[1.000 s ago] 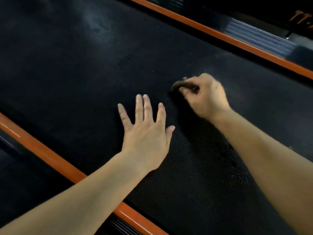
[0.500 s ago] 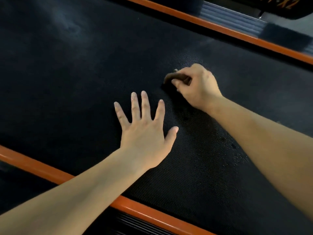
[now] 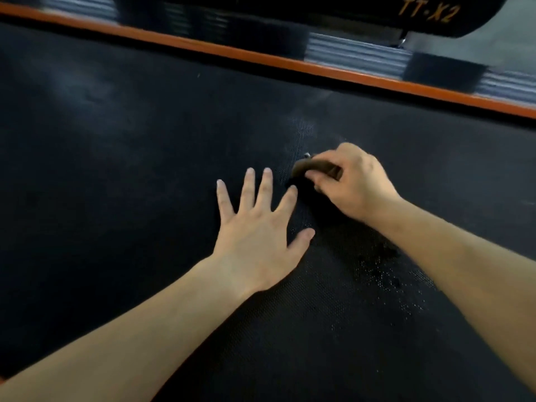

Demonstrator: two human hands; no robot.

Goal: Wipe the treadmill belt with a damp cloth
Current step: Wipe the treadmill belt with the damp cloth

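A black textured belt (image 3: 116, 169) fills the view. The left hand (image 3: 258, 230) lies flat on it, palm down, fingers straight and spread, holding nothing. Just beside it to the right, the right hand (image 3: 356, 184) curls its fingers round a dark brown cloth (image 3: 316, 166) (bunched small, mostly hidden in the fist) that rests on the belt. Wet specks (image 3: 383, 274) glint on the belt under the right forearm. An orange rail (image 3: 261, 58) borders the far edge, and beyond it is a black cover (image 3: 362, 7) lettered TT-X2.

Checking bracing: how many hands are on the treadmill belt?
2. The left hand lies flat on the belt; the right hand, beside it, grips the cloth there.
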